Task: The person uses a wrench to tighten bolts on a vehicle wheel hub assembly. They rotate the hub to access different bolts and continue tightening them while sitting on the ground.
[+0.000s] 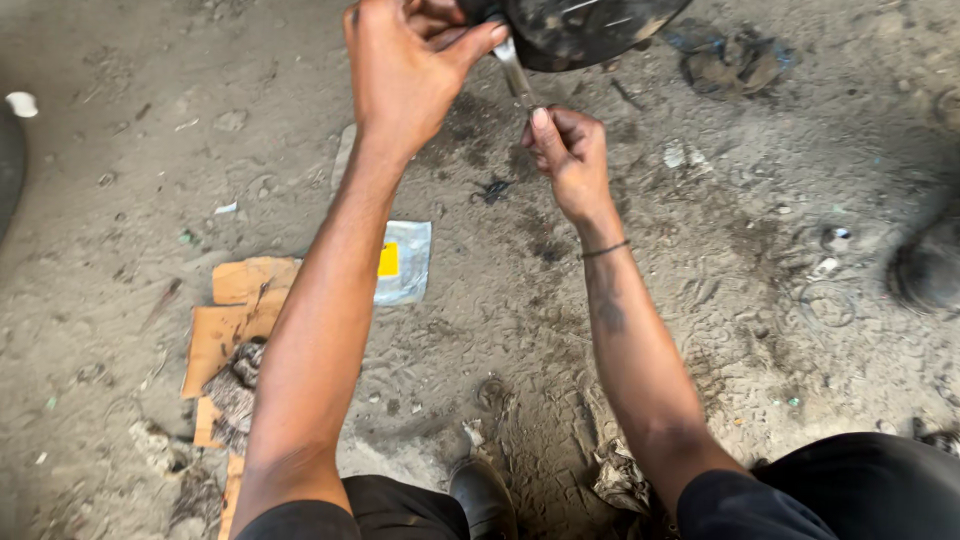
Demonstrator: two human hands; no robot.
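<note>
My left hand (405,65) is raised at the top of the view, fingers closed around the edge of a dark, greasy metal part (580,30) that is cut off by the top edge. My right hand (570,155) is just below it, gripping the handle of a slim silver wrench (517,75). The tool's upper end reaches up to the dark part, right by my left thumb. A thin dark band circles my right wrist. Both forearms stretch out over dusty ground.
Torn brown cardboard (235,310) and a clear plastic packet with a yellow label (405,262) lie on the dirt at left. A dirty rag (735,65) lies upper right, a dark round object (925,270) at the right edge. My black shoe (482,495) is at the bottom.
</note>
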